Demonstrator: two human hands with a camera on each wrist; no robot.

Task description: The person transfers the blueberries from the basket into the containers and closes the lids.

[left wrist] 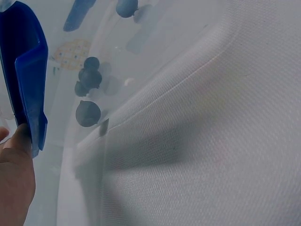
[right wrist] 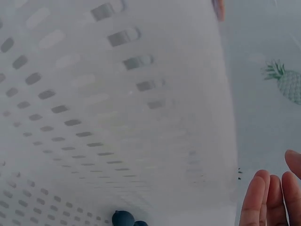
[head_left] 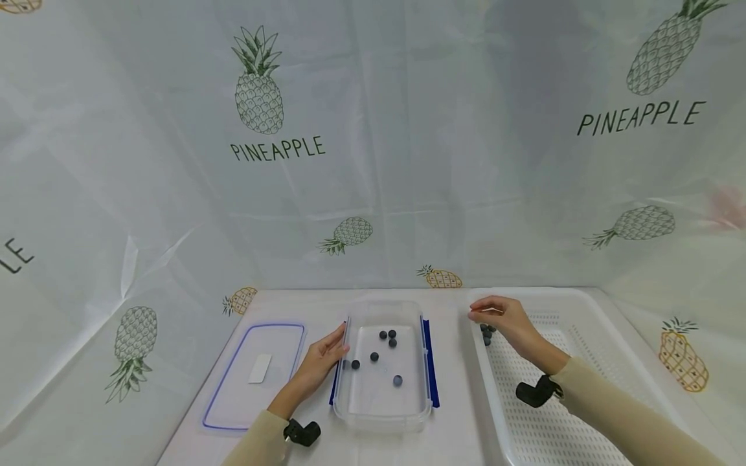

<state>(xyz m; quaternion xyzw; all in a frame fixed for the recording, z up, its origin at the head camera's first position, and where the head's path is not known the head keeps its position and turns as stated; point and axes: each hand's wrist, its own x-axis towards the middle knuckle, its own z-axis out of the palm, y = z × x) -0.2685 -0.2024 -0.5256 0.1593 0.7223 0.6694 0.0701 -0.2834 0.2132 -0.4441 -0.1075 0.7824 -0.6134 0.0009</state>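
A clear plastic food container (head_left: 381, 421) with blue side latches stands in the middle of the white table. Several blueberries (head_left: 374, 356) lie scattered on its bottom. My left hand (head_left: 317, 362) holds the container by its left side, thumb and fingers at the blue latch (left wrist: 33, 70). Over the left rim of a white perforated basket (head_left: 489, 401) is my right hand (head_left: 509, 323), its fingers extended and thumb apart in the right wrist view. No berry shows between them. Just below this hand, several more blueberries (right wrist: 123, 219) are gathered in the basket's far left corner.
On the table at left lies the container's clear lid (head_left: 233, 388) with a blue seal, a white rectangle (head_left: 259, 368) at its middle. Behind the table hangs a pineapple-print sheet (head_left: 396, 181). The basket's raised walls border the right side.
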